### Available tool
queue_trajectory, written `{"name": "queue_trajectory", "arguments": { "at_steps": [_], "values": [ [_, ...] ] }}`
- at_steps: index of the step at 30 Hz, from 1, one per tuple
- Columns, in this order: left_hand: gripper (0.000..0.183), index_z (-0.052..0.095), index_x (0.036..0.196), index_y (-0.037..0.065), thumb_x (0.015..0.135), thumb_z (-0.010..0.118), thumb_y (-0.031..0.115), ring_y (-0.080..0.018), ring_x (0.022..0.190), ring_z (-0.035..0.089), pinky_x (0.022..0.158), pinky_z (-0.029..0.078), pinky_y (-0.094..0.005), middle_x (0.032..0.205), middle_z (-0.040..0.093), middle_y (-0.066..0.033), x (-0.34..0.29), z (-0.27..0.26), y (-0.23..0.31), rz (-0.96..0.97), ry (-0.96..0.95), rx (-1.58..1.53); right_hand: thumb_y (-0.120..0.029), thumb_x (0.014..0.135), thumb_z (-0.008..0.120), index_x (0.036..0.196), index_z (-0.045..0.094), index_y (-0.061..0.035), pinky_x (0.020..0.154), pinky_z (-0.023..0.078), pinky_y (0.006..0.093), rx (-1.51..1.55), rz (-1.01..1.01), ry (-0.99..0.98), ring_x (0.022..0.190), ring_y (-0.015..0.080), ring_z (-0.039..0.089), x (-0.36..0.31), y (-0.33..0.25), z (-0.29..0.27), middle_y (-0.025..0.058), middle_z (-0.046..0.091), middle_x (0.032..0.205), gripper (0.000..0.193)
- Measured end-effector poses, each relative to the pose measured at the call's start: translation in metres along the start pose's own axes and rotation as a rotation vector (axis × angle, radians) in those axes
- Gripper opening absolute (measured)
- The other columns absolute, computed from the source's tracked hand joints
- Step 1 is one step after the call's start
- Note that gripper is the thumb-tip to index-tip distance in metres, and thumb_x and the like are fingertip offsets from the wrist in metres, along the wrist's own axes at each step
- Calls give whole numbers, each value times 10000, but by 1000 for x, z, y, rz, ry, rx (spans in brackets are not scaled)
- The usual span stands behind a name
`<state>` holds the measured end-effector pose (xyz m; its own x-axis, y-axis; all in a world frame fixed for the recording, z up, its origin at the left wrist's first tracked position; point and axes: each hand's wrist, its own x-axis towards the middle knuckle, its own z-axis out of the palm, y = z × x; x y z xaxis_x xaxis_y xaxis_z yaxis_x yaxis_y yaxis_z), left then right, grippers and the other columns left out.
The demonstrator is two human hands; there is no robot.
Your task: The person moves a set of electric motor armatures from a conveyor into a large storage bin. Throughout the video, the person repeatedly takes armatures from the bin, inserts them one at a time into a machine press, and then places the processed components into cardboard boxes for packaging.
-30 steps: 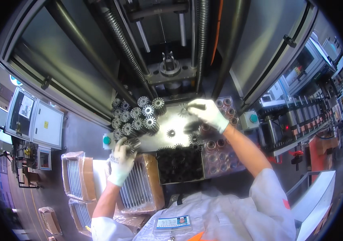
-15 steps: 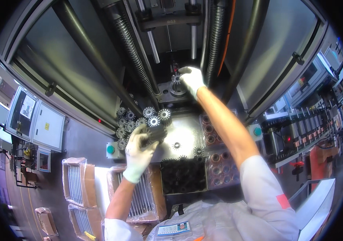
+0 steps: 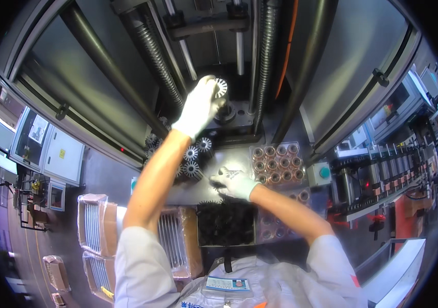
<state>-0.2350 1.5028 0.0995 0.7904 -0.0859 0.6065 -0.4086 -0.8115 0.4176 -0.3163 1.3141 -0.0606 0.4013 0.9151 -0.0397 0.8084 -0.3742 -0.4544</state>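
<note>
My left hand [image 3: 198, 109], in a white glove, is closed round a slotted metal core [image 3: 221, 88]. It holds the core just above the round fixture [image 3: 225, 114] of the press, with the light slotted end face showing. Lower down, my gloved right hand [image 3: 234, 184] bends its fingers over a small dark toothed disc [image 3: 215, 181] on the bright metal plate [image 3: 224, 156]. Most of that disc is hidden under the fingers. More slotted cores [image 3: 191, 153] stand upright in a group left of the plate, partly behind my left forearm.
A clear tray of copper-coloured rings [image 3: 281, 164] lies right of the plate; another is under my right forearm. Nearer me is a bin of black toothed parts [image 3: 226, 223]. Press columns [image 3: 263, 66] flank the fixture. A green button box [image 3: 321, 173] stands right, cartons of rods [image 3: 178, 241] left.
My left hand has lifted a core from the group up to the fixture. The right hand, which had a toothed disc at the fixture, has come back down to the plate.
</note>
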Motion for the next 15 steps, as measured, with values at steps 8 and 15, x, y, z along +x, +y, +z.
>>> {"name": "queue_trajectory", "arguments": {
  "at_steps": [8,15],
  "values": [
    [354,683,1022,49,716,818,166,-388,983,642,888,514,-462,1002,652,-202,-13,55,-34,-153,-277,272,-74,845,574,1246,584,-93,811,533,482,124,-100,338,828,398,635,-23,-5,14,192,585,986,402],
    [474,643,1202,117,818,747,376,-381,1009,665,880,535,-443,1245,609,-181,-36,27,3,-90,-102,511,-77,828,669,1176,665,-77,919,507,388,367,-63,426,989,342,610,-65,5,-45,154,600,1056,348]
  ]
}}
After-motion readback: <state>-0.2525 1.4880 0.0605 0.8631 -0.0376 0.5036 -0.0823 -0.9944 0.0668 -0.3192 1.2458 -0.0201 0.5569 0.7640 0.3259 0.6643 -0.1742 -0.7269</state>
